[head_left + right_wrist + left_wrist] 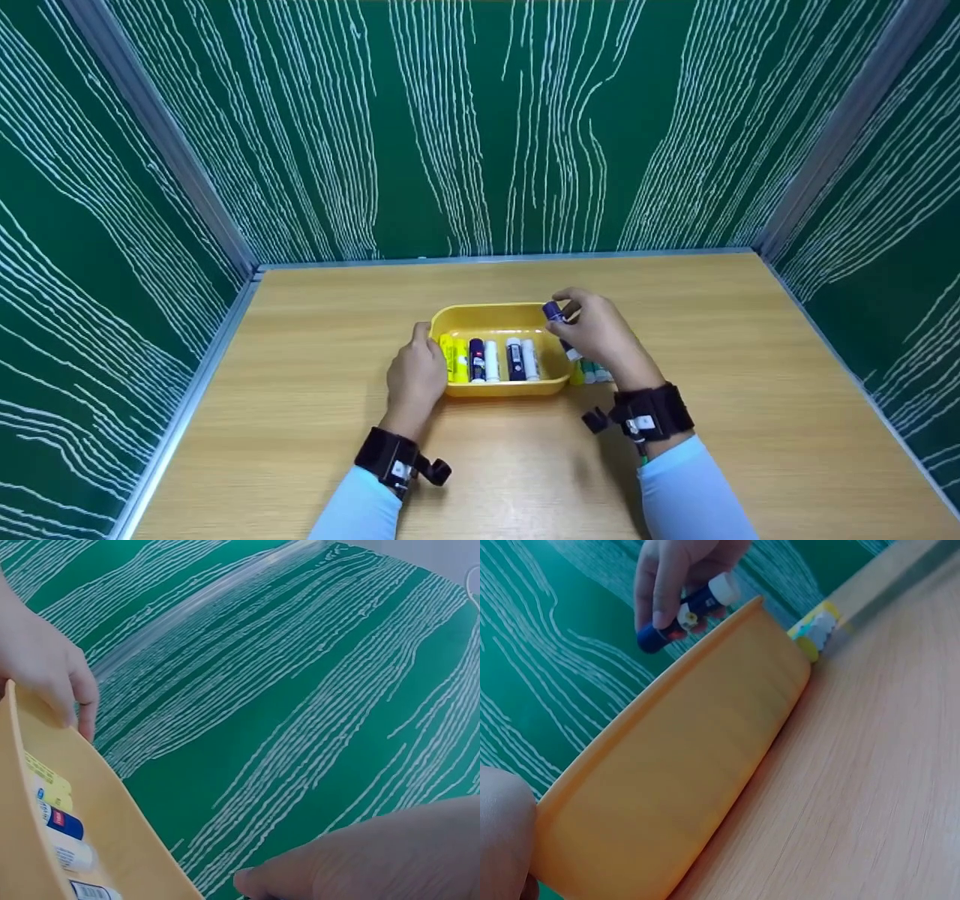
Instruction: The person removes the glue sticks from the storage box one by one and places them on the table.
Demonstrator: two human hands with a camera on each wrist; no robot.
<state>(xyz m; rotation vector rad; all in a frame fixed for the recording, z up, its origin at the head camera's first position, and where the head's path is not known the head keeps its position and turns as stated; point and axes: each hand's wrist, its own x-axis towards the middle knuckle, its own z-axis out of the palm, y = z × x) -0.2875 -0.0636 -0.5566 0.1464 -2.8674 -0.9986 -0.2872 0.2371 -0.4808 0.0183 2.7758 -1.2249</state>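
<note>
With the left hand at centre frame, gripping the left end of the yellow tray; with the right hand, right of centre, pinching a dark-capped glue stick between thumb and fingers, above the tray's right end. Slanting in the head view from cap at upper left to white end at lower right, so askew to the row of sticks inside, laid up and down the frame. Well apart from the left hand; nearest to the bare tray floor right of the row, just left of loose sticks on the bench
</note>
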